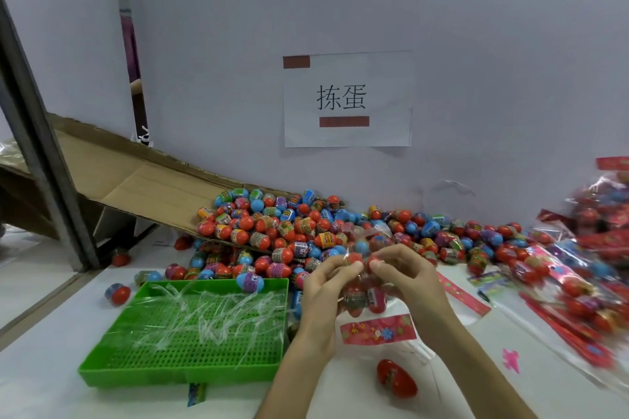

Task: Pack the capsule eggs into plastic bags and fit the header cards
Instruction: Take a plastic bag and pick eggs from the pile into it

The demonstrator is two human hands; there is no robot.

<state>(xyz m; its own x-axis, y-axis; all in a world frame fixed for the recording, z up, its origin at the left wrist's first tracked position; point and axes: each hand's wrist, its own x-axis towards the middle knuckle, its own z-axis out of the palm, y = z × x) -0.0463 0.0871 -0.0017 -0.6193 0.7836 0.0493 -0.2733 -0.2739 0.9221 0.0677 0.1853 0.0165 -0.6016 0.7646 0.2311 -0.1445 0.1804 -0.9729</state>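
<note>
Pale wall with a paper sign backs a white counter. A large pile of eggs, unpacked, is spread from a cardboard chute. Finished packs are heaped at the right. Empty bags are kept in a green tray. One bag, holding eggs, is pinched at its mouth by the left hand and right hand. A header card lies beneath, judged not yet fitted.
</note>
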